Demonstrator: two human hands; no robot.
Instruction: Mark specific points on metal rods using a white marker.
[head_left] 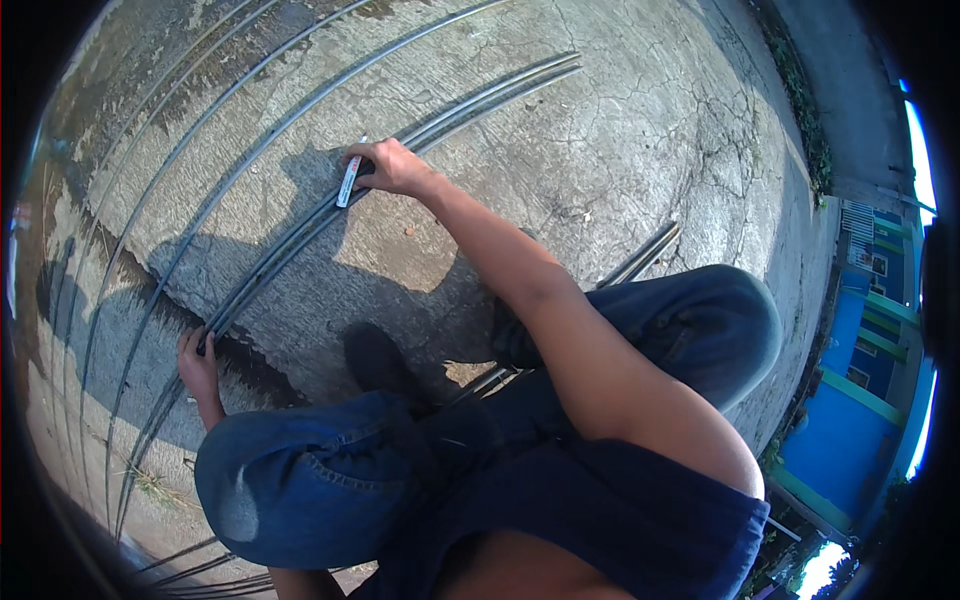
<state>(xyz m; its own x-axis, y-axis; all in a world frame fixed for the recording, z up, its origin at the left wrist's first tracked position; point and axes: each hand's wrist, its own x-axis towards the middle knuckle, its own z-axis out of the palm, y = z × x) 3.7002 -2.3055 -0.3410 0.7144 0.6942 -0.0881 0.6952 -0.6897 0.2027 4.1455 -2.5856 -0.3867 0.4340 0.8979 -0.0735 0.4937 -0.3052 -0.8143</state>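
Observation:
A bundle of long, thin metal rods (pixel 275 258) runs diagonally over the concrete, from far right to near left. My right hand (pixel 392 167) is at the far part of the bundle, its fingers closed on a small, flat white printed strip (pixel 348 182) lying across the rods. Something dark shows under the fingers, too shaded to name. Lower left, my left hand (pixel 197 362) curls its fingers around the same bundle, beside my bent knee. My left upper arm is mostly hidden behind that knee.
More long rods (pixel 285 118) lie spaced apart at the left. Another bundle of rods (pixel 642 256) passes beneath my legs. The concrete (pixel 640 130) is cracked, with a broken edge near my left hand. A blue building (pixel 835 430) stands at the right.

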